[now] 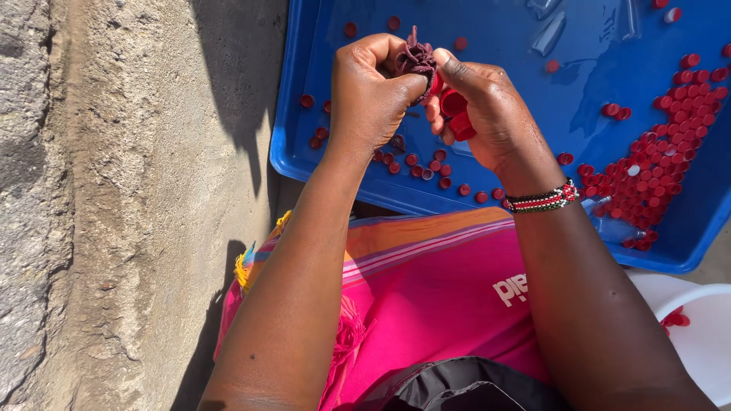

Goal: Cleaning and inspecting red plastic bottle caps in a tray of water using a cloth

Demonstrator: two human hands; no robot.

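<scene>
Hands Work Cloth and Red Caps Above Blue Tray

While rough concrete ground [114,228] fills the view's left side, a big blue tray [533,76] lies ahead, just beyond a pink striped cloth [426,297] on the lap. Loose red caps [655,167] are heaped thick on the tray's right part and thin along its near edge. A white tub [704,342] peeks in at the lower right. Over the tray, the left hand [369,95] has its fingers clenched around a dark maroon rag [417,59]. Touching it, the right hand [487,110], with a beaded bracelet [542,199] at its wrist, holds two red caps [454,113] in curled fingers
</scene>
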